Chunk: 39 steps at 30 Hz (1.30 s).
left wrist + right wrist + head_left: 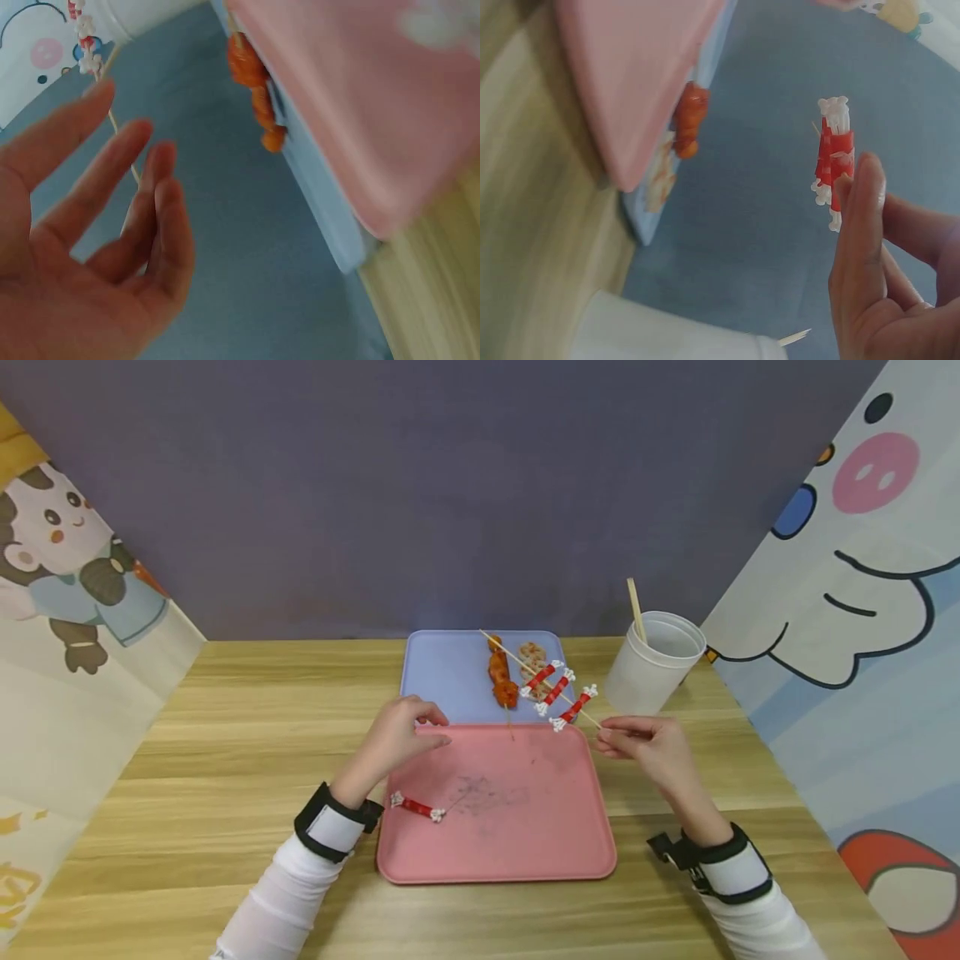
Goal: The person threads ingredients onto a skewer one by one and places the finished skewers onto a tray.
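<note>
My right hand (651, 747) pinches the lower end of a thin wooden skewer (557, 692). Threaded crosswise on it are three red pieces with white knobbed ends, and its bare tip slants up to the left. In the right wrist view, the red pieces (841, 154) stand beyond the fingertips. Over the left edge of the pink tray (495, 852), my left hand (397, 735) hovers with thumb and fingers apart, holding nothing. Its palm (82, 307) is bare in the left wrist view. One loose red piece (417, 808) lies on the tray's left side.
Behind the pink tray lies a blue tray (442, 681) bearing an orange-brown skewered food piece (501, 675) and a skewer of pale ring-like slices (532, 653). A white tub (637, 681) with wooden sticks (636, 608) stands at the back right. A grey-blue partition (465, 502) closes the back.
</note>
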### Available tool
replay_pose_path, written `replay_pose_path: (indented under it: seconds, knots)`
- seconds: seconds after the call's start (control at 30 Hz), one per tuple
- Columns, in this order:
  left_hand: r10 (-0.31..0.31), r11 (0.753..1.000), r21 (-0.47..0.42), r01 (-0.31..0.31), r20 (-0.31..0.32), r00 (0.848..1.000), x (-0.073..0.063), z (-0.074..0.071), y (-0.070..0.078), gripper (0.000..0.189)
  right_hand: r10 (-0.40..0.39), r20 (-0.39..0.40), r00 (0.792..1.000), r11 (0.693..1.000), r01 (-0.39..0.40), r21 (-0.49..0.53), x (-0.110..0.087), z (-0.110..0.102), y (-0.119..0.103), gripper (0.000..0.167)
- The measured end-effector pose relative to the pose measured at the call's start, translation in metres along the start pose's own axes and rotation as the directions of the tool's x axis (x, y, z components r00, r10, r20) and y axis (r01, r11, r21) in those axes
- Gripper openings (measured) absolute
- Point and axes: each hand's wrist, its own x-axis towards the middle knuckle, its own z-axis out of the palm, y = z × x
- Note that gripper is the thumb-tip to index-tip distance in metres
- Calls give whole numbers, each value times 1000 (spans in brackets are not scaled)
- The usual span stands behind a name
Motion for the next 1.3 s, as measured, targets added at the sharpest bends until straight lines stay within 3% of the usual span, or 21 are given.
replay_pose_path:
  seconds: [0.1, 0.2, 0.33, 0.4, 0.53, 0.67, 0.73, 0.8, 0.97, 1.13, 1.2, 1.3]
  knots:
    - [-8, 1000, 27, 5, 104, 995, -7, -1, -7, 17, 46, -18, 999, 998, -46, -37, 1, -6, 9, 39]
    - [-3, 999, 32, -2, 179, 984, -14, -3, -13, 15, 54, -25, 998, 998, -54, -26, 12, -21, 44, 36]
    - [60, 996, 47, -75, 273, 960, -22, -5, -22, 16, 51, -34, 998, 999, -51, -4, 24, -38, 82, 34]
    - [95, 991, 63, -122, 328, 940, -26, -5, -26, 17, 53, -55, 997, 999, -53, -3, 26, -43, 93, 36]
    - [123, 986, 45, -159, 441, 889, -29, -3, -31, 19, 81, -75, 994, 997, -82, 0, 20, -44, 84, 37]
    - [98, 993, 5, -120, 543, 834, -29, 0, -33, 22, 99, -50, 994, 995, -98, 30, 13, -40, 65, 35]
    - [85, 995, -9, -99, 578, 811, -29, 0, -33, 24, 117, -60, 991, 993, -117, 2, 15, -41, 69, 37]
    - [73, 996, -5, -88, 599, 798, -29, 1, -33, 24, 126, -91, 988, 992, -126, -2, 19, -43, 82, 38]
    - [63, 996, 7, -84, 589, 805, -30, 2, -34, 22, 121, -104, 987, 992, -123, -14, 23, -45, 90, 39]
    - [42, 998, 16, -63, 581, 813, -30, 3, -36, 21, 162, -78, 984, 984, -167, -63, 4, -25, 29, 42]
    - [39, 998, 16, -59, 577, 815, -31, 4, -37, 21, 160, -75, 984, 984, -165, -67, 0, -20, 16, 42]
    - [40, 998, 14, -59, 574, 818, -31, 5, -38, 21, 146, -77, 986, 987, -151, -54, 5, -26, 35, 39]
